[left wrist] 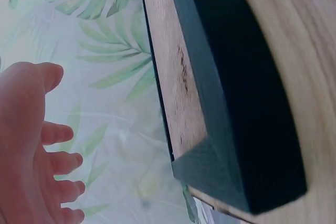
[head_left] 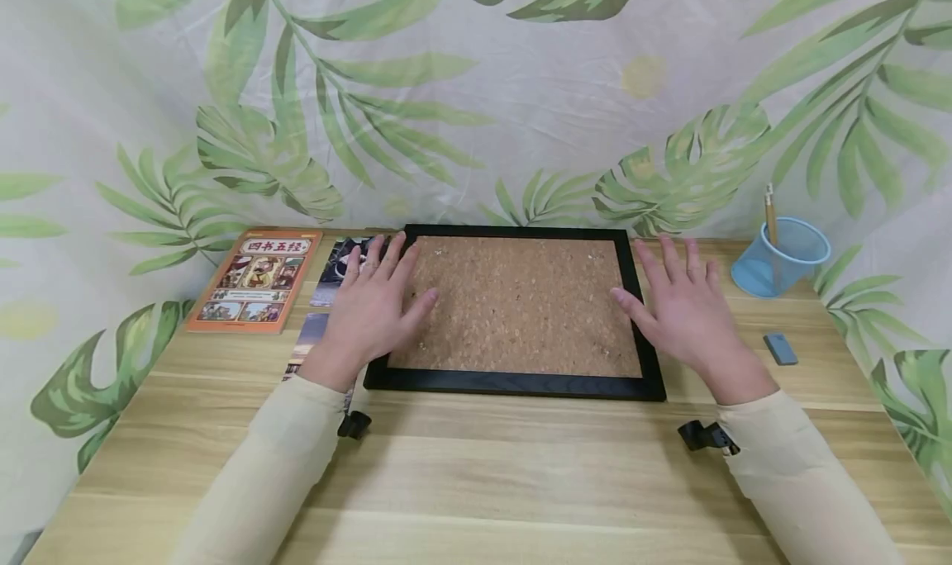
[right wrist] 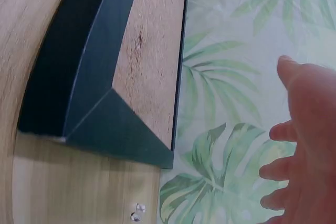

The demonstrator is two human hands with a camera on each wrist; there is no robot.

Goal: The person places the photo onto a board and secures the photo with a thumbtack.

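Note:
A cork board (head_left: 521, 309) in a black frame (head_left: 513, 382) lies flat on the table. Small, indistinct marks or pins show near its corners. My left hand (head_left: 372, 309) is held over the board's left edge, fingers spread and straight, gripping nothing. Past the right edge, my right hand (head_left: 687, 309) is spread the same way, its thumb over the frame in the head view. Both wrist views show the left hand (left wrist: 23, 145) and right hand (right wrist: 315, 140) raised apart from the board. Picture cards (head_left: 311, 334) lie partly hidden beneath the left hand.
An orange comic-style book (head_left: 256, 280) lies at the back left. On the right stand a blue mesh pen cup (head_left: 754, 268) with pencils (head_left: 770, 218) and a small blue-grey block (head_left: 780, 348). Tiny clear pieces (right wrist: 137, 212) sit on the table beside the frame. A leaf-patterned cloth (head_left: 550, 94) hangs behind.

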